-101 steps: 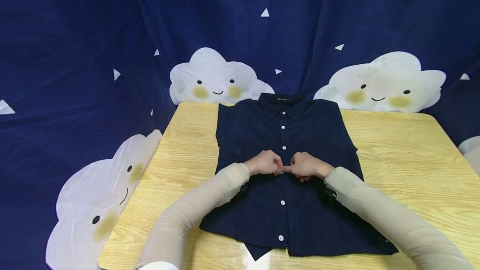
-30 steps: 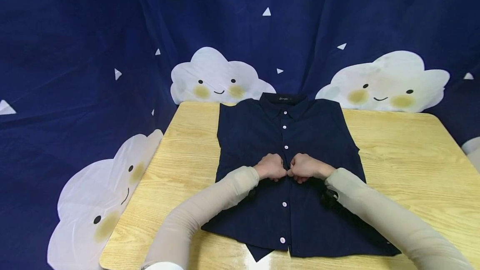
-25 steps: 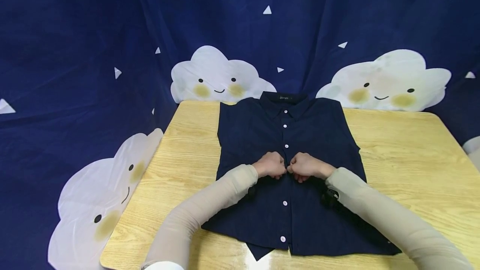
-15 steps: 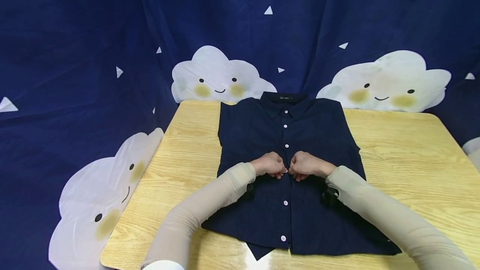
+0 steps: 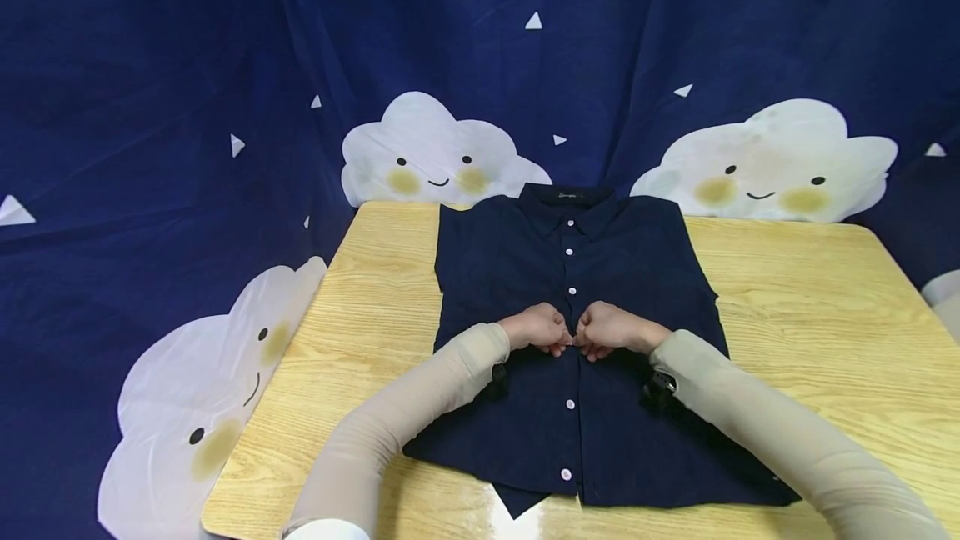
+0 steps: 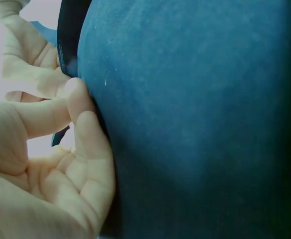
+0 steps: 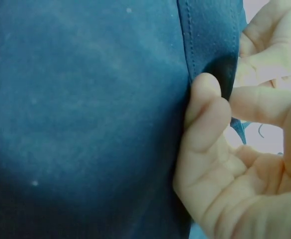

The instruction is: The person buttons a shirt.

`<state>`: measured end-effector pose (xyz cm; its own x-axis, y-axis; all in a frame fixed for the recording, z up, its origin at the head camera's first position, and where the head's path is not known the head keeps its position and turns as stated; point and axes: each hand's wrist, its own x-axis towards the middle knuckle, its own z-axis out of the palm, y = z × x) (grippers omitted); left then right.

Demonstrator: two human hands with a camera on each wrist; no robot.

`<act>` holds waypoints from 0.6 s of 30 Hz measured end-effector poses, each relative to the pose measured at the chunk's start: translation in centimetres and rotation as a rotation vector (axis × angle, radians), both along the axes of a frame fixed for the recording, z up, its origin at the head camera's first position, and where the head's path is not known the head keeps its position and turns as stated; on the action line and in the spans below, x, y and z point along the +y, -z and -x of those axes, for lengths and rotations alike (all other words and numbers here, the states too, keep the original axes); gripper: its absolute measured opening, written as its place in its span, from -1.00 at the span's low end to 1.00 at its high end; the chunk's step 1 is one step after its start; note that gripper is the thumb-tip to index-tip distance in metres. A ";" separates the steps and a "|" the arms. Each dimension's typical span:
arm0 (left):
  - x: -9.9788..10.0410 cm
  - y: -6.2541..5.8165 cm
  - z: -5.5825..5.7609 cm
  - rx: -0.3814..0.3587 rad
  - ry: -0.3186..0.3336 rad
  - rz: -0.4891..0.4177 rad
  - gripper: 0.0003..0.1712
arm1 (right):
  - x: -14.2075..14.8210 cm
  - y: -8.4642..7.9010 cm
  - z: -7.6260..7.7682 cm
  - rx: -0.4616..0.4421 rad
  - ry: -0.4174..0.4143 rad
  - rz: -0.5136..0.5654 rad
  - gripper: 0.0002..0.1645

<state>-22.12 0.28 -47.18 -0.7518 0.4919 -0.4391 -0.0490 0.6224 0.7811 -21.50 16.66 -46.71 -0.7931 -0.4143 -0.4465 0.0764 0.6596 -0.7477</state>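
Observation:
A sleeveless-looking navy button-up shirt (image 5: 510, 273) lies front up, collar at the far side, on the wooden table. White buttons run down its front, among them a lower button (image 5: 570, 404) and the bottom button (image 5: 566, 474). My left hand (image 5: 537, 327) pinches the shirt's front edge between thumb and finger, at mid-height. Close beside it, my right hand (image 5: 615, 328) pinches the other side of that edge; the stitched placket (image 7: 212, 40) runs into its fingertips in the right wrist view. The fingers hide most of what lies between them, so a button there cannot be made out clearly.
The wooden table (image 5: 810, 315) extends to both sides of the shirt. Behind and at the left hangs a dark blue curtain (image 5: 465, 32) with white clouds and triangles. A shirt corner (image 5: 517, 500) sticks out below the front hem.
From 3.4 seconds ago, the right thumb or finger has drawn back from straight to curled, and the left hand has shifted slightly right. Over the last second the fingertips move only slightly; both keep pinching.

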 end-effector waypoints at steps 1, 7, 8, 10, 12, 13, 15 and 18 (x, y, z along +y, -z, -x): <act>-0.1 0.0 0.0 -0.004 0.000 -0.002 -0.71 | 0.0 0.0 0.0 0.000 -0.003 -0.002 -0.79; -0.1 -0.2 0.0 0.000 0.012 0.004 -0.73 | 0.1 0.2 0.2 -0.031 -0.001 0.030 -0.80; -0.1 -0.2 0.0 0.000 0.012 0.006 -0.74 | 0.1 0.3 0.2 -0.040 -0.002 0.040 -0.80; -0.1 -0.2 0.0 0.000 0.013 0.010 -0.74 | 0.3 0.4 0.3 -0.059 -0.005 0.056 -0.78; 0.0 -0.2 0.0 0.001 0.015 0.017 -0.73 | 0.4 0.4 0.3 -0.075 -0.002 0.067 -0.77; 0.0 -0.2 0.0 0.001 0.014 0.019 -0.73 | 0.4 0.5 0.3 -0.080 -0.002 0.071 -0.77; 0.0 -0.1 -0.1 0.004 0.011 0.022 -0.72 | 0.4 0.5 0.3 -0.083 0.001 0.076 -0.77; 0.0 -0.1 -0.1 0.014 0.001 0.025 -0.71 | 0.4 0.3 0.2 -0.079 0.005 0.075 -0.77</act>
<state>-21.98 0.30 -47.07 -0.7572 0.4819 -0.4408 -0.0378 0.6415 0.7662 -21.70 17.04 -46.98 -0.7589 -0.4447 -0.4757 0.1406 0.6014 -0.7865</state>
